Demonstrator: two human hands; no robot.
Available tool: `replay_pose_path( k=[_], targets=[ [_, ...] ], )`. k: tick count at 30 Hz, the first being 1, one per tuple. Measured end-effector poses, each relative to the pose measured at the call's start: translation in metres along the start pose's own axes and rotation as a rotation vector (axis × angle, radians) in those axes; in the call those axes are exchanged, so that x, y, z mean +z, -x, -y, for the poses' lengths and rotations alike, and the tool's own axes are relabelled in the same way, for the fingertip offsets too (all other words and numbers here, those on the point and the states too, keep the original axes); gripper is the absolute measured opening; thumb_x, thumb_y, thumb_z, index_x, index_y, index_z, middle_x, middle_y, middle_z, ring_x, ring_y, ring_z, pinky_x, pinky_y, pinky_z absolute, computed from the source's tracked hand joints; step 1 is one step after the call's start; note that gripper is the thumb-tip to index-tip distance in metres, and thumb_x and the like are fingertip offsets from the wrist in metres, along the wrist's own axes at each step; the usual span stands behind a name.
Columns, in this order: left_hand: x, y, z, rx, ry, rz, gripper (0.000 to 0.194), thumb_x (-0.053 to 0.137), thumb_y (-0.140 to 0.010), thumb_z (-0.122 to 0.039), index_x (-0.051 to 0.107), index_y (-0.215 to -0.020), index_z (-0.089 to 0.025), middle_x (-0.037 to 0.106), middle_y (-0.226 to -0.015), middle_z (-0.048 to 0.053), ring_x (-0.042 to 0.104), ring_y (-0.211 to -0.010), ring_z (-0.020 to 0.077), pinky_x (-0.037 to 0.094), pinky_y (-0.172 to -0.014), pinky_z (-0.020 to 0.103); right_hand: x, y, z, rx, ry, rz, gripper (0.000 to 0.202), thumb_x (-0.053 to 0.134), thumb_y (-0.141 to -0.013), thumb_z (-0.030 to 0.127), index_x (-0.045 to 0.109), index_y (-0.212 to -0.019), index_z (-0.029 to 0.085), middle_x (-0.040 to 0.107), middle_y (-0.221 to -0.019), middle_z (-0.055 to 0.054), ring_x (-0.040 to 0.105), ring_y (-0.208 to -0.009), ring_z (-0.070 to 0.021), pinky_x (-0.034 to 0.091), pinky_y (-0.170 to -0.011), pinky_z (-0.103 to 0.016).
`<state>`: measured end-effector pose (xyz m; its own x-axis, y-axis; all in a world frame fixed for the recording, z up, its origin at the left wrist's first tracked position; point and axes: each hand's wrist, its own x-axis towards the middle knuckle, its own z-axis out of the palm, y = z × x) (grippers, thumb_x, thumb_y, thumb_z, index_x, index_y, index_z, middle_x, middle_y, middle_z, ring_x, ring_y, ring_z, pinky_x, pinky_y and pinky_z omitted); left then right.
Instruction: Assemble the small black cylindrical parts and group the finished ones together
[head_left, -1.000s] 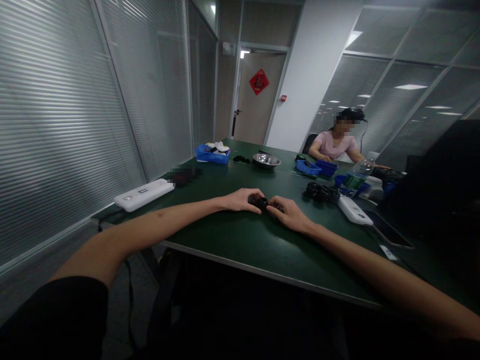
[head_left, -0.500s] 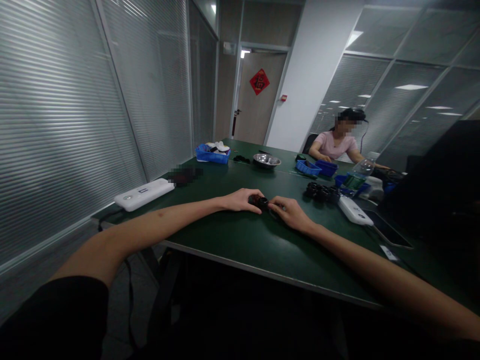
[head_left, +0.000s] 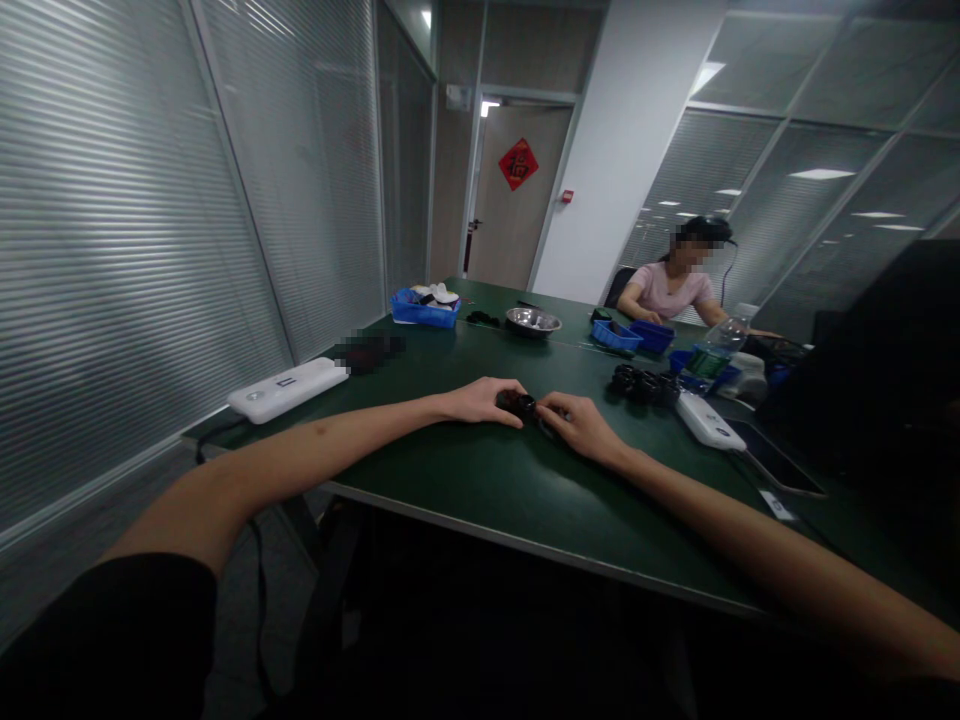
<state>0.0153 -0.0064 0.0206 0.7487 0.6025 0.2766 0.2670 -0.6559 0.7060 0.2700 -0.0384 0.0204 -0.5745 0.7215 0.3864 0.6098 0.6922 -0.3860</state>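
On the green table, my left hand [head_left: 484, 402] is wrapped around a small black object with a round, glossy end [head_left: 516, 402]; thumb and fingers lie on either side, and its exact kind is too dark to make out. My right hand [head_left: 581, 420] is closed in a pinch at the object's right end, fingertips touching or almost touching it. Something thin and dark shows under the right fingers, too small to name. To the right of that hand lies a cluster of several similar black round parts [head_left: 643, 384].
A steel bowl [head_left: 533, 322] and a filled blue basket [head_left: 426, 308] stand farther back. White power banks [head_left: 289, 390] lie left and right, a phone [head_left: 776, 457] and plastic bottle [head_left: 716, 350] at right. Across the table a person [head_left: 675, 290] sits near blue bins [head_left: 651, 336].
Hardly anything differs; both hands stay at the black object in the same place, with at most a slight turn of it.
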Motion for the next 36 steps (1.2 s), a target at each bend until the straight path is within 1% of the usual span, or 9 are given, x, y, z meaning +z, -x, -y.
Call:
replay_pose_path(
  k=[11, 16, 19, 23, 31, 36],
  targets=[
    [-0.0009, -0.0006, 0.0009, -0.006, -0.006, 0.013, 0.052, 0.08, -0.081, -0.042, 0.064, -0.122, -0.015, 0.067, -0.111, 0.008, 0.062, -0.1, 0.0214, 0.045, -0.088, 0.034, 0.0012, -0.0013, -0.0011, 0.009, -0.022, -0.013, 0.029, 0.05, -0.101, 0.039, 0.071, -0.093, 0.02, 0.073, -0.092, -0.005, 0.065, -0.081, -0.0207, 0.047, -0.074, -0.031],
    [-0.0008, -0.0005, 0.0001, -0.005, -0.018, 0.006, 0.049, 0.08, -0.081, -0.041, 0.065, -0.12, -0.016, 0.067, -0.11, 0.008, 0.062, -0.101, 0.022, 0.045, -0.088, 0.034, 0.0016, 0.0012, 0.0007, 0.036, -0.018, -0.013, 0.026, 0.055, -0.098, 0.039, 0.071, -0.101, 0.019, 0.073, -0.087, -0.004, 0.061, -0.073, -0.0185, 0.045, -0.068, -0.029],
    [-0.0005, -0.0006, 0.0016, 0.003, -0.012, 0.014, 0.051, 0.08, -0.081, -0.041, 0.064, -0.121, -0.015, 0.067, -0.111, 0.008, 0.062, -0.101, 0.0218, 0.045, -0.088, 0.034, 0.0013, 0.002, 0.0021, 0.034, -0.03, -0.006, 0.027, 0.056, -0.098, 0.041, 0.071, -0.101, 0.018, 0.073, -0.087, -0.004, 0.06, -0.072, -0.0181, 0.045, -0.067, -0.029],
    [0.0005, -0.0011, 0.0038, 0.005, 0.001, 0.002, 0.05, 0.081, -0.081, -0.041, 0.064, -0.12, -0.016, 0.067, -0.11, 0.007, 0.062, -0.102, 0.0218, 0.046, -0.089, 0.034, 0.0011, 0.0016, 0.0025, 0.027, -0.037, 0.0, 0.029, 0.055, -0.099, 0.043, 0.071, -0.1, 0.018, 0.074, -0.09, -0.005, 0.062, -0.074, -0.0188, 0.045, -0.068, -0.03],
    [0.0001, -0.0006, 0.0017, -0.009, -0.004, 0.007, 0.048, 0.08, -0.081, -0.042, 0.066, -0.119, -0.016, 0.068, -0.111, 0.008, 0.063, -0.1, 0.0223, 0.045, -0.088, 0.035, -0.0019, 0.0005, 0.0047, 0.012, -0.016, -0.002, 0.029, 0.053, -0.1, 0.041, 0.071, -0.093, 0.02, 0.074, -0.092, -0.005, 0.065, -0.079, -0.0207, 0.046, -0.072, -0.032],
    [-0.0001, -0.0006, 0.0013, 0.001, -0.018, 0.007, 0.047, 0.08, -0.082, -0.042, 0.066, -0.118, -0.016, 0.069, -0.11, 0.008, 0.063, -0.1, 0.022, 0.045, -0.088, 0.034, -0.0028, 0.0003, 0.0053, 0.0, -0.017, -0.001, 0.031, 0.051, -0.101, 0.042, 0.071, -0.092, 0.02, 0.074, -0.091, -0.006, 0.066, -0.081, -0.0216, 0.047, -0.074, -0.032]
  ],
)
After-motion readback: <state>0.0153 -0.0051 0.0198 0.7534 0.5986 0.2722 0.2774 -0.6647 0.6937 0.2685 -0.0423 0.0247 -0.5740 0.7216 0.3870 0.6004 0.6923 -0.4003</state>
